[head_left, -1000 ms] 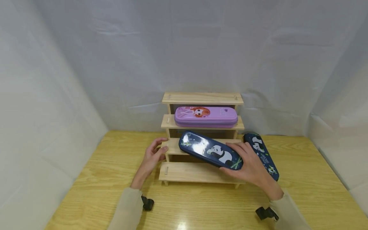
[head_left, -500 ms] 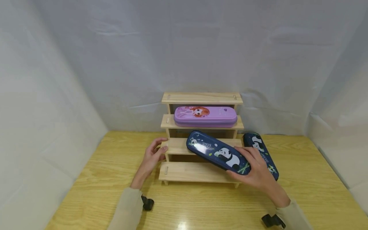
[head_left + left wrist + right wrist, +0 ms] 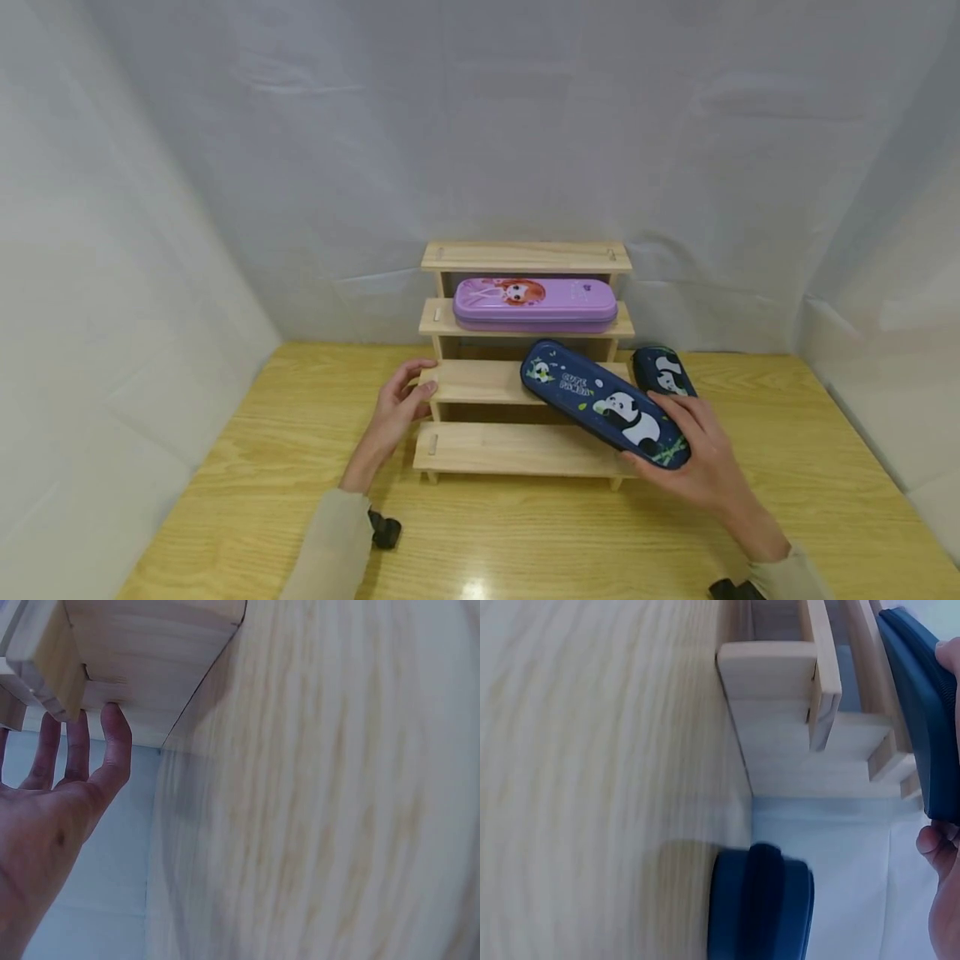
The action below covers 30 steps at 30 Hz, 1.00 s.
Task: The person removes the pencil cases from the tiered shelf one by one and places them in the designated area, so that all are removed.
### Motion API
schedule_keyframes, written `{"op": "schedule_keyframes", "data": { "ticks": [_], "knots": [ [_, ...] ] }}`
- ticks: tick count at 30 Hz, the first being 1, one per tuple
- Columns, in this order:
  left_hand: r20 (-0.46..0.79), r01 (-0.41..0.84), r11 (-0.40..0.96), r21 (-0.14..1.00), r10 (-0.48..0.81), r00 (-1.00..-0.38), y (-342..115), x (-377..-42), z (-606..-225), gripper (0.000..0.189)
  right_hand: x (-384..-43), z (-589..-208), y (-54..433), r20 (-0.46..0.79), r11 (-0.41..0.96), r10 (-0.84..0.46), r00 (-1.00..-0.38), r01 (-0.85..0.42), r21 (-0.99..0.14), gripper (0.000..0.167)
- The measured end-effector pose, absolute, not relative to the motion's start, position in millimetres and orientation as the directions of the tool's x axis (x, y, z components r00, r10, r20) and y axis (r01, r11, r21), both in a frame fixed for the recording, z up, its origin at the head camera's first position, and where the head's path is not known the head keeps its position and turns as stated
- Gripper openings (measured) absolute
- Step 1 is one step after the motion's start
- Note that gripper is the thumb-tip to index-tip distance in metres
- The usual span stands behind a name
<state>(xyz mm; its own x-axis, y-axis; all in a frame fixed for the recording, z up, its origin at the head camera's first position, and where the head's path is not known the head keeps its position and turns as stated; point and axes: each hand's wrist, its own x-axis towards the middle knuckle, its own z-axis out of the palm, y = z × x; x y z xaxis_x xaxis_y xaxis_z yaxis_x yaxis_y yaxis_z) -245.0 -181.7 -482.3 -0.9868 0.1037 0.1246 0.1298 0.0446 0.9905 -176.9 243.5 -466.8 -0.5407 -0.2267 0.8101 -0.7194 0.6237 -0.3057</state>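
Observation:
My right hand grips the right end of a dark blue pencil case with a panda print, thumb along the near side and fingers along the far side. The case slants across the right part of a stepped wooden display rack, overlapping its lower two steps in the head view. In the right wrist view its zippered side shows beside the shelf boards. My left hand holds the left end of the rack's second step from the bottom, fingertips against the side panel in the left wrist view.
A purple pencil case with a cartoon girl lies on the second step from the top. Another blue panda pencil case lies on the wooden table right of the rack, partly hidden by my right hand. White sheeting surrounds the table.
My right hand has carried the blue pencil case to the right and slightly toward me, covering more of the other panda case. The left hand stays at the rack.

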Motion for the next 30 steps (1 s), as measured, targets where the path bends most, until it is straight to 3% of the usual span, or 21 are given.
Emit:
{"op": "schedule_keyframes", "data": {
  "ticks": [24,30],
  "knots": [
    [0.115,0.120,0.051,0.992,0.086,-0.990,-183,-245,-485,0.036,-150,-472,291,0.836,0.707,-0.095,-0.541,-0.628,-0.326,0.091],
    [0.117,0.121,0.046,0.992,0.091,-0.989,-181,-246,-485,0.037,-146,-465,296,0.890,0.709,-0.052,-0.454,-0.644,-0.287,0.093]
  ]
}}
